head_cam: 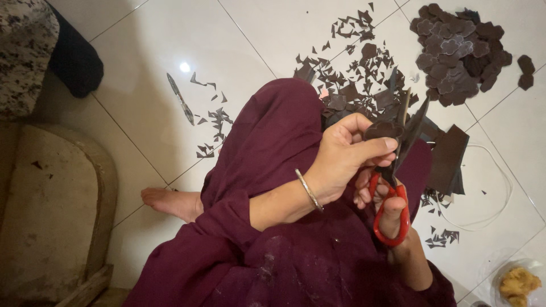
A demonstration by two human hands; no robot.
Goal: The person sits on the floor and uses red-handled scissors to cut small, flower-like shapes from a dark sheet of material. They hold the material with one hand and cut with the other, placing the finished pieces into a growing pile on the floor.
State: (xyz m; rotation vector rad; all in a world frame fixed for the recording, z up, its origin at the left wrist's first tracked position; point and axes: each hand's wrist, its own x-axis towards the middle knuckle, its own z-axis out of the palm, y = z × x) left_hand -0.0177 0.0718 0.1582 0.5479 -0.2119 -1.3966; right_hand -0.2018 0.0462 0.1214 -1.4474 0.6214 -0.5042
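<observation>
Left hand (341,156) pinched on dark brown cut-out piece (382,129), over the maroon-clad lap. Right hand (387,210) just below, fingers through red-handled scissors (392,199), blades up against the piece. Far right on white tile floor (142,74): pile of cut shapes (458,54). Pen (181,98) far left.

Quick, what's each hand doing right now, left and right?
Left hand: closed, pinching a dark brown cut piece.
Right hand: closed, fingers through the red-handled scissors.
</observation>
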